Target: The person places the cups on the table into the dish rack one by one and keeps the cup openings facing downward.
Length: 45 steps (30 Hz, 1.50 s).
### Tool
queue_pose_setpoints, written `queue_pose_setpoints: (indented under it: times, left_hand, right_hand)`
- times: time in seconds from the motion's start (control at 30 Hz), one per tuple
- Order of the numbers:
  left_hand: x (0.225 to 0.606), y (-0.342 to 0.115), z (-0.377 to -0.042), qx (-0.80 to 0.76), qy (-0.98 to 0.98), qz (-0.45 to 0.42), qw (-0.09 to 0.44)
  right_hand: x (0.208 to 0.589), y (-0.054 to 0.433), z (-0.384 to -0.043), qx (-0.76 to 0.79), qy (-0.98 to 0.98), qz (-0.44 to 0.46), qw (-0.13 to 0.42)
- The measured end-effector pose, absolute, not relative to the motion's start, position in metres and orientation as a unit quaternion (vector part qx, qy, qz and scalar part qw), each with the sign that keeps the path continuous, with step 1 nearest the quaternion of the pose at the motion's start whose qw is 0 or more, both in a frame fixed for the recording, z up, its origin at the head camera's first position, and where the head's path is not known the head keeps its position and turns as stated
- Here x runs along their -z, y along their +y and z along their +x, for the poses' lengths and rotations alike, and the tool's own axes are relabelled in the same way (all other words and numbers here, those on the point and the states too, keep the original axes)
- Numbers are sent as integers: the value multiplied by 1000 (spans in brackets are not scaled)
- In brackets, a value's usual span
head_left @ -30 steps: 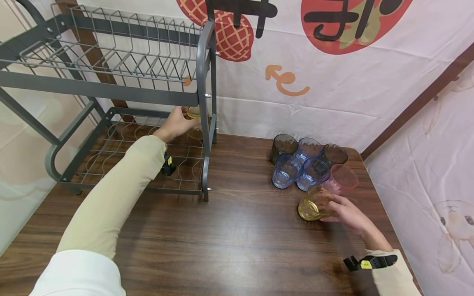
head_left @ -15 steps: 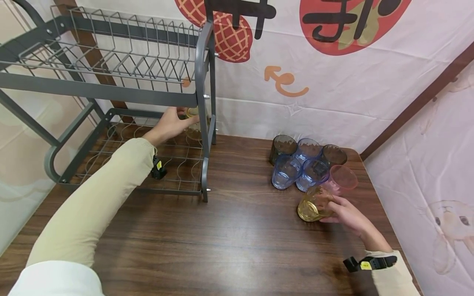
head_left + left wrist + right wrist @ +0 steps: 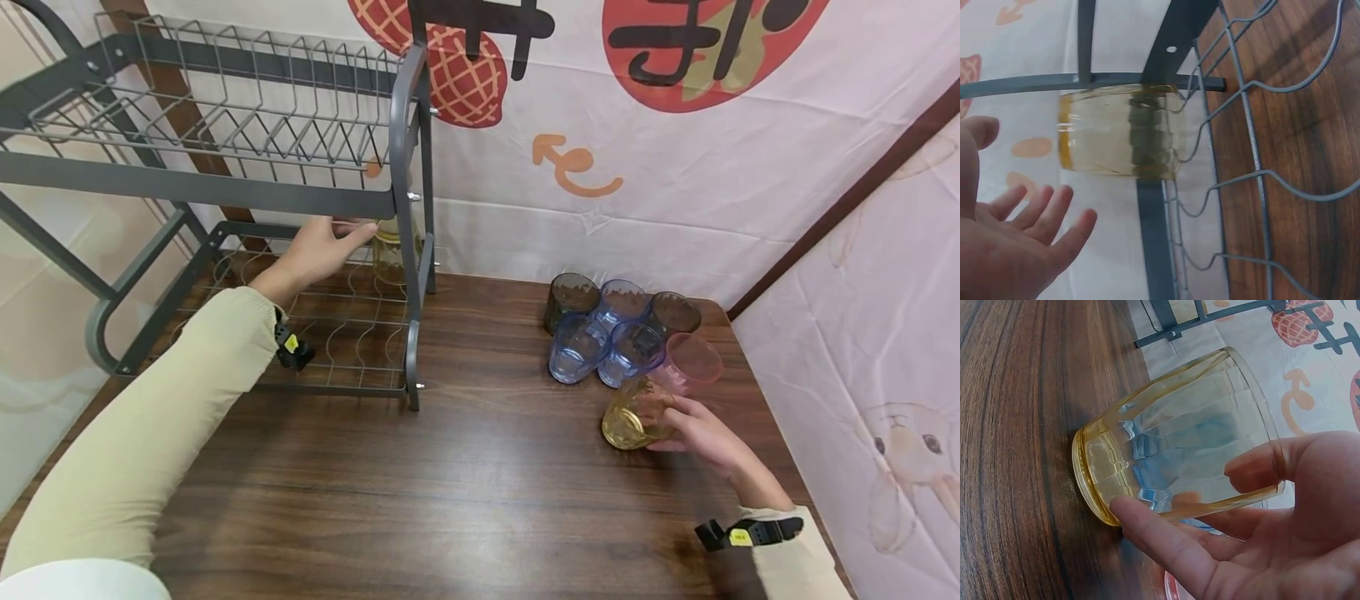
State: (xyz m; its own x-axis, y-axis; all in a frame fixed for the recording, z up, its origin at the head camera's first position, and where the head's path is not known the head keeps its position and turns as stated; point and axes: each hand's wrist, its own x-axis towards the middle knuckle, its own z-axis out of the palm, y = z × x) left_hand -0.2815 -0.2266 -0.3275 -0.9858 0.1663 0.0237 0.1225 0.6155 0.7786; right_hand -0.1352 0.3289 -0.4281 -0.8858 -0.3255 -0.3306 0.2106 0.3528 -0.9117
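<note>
My left hand [image 3: 318,250] is inside the lower tier of the rack, with its fingers spread and apart from a yellow tumbler [image 3: 1110,131]. In the head view this yellow tumbler [image 3: 390,254] stands on the wire shelf [image 3: 322,325] at the right end, partly behind the rack's post. At the right of the table, my right hand [image 3: 701,433] grips another yellow tumbler [image 3: 633,417]. The right wrist view shows the thumb [image 3: 1254,472] at the rim and a finger along the side of this tilted tumbler [image 3: 1166,444]. Its base is close to the wood.
Several tumblers are grouped beyond my right hand: a pink one [image 3: 693,358], blue ones [image 3: 577,350] and dark grey ones [image 3: 572,300]. The grey metal dish rack [image 3: 225,192] takes up the left side. Printed cloth [image 3: 510,183] hangs behind the wooden table [image 3: 465,467].
My left hand has let go of the yellow tumbler on the shelf and drawn back to the left. My right hand stays where it was, holding its tumbler.
</note>
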Motion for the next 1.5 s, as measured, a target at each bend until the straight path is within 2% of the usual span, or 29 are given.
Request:
queue_pose_setpoints:
  times: [0.8, 1.17, 1.5]
  left_hand:
    - [312, -229, -236, -384, 914, 133, 1]
    - [303, -225, -217, -350, 927, 134, 30]
    - [298, -224, -202, -328, 927, 174, 43]
  right_hand:
    - [427, 326, -131, 584, 770, -67, 249]
    - [422, 324, -131, 586, 771, -74, 238]
    - [417, 320, -129, 586, 770, -89, 236]
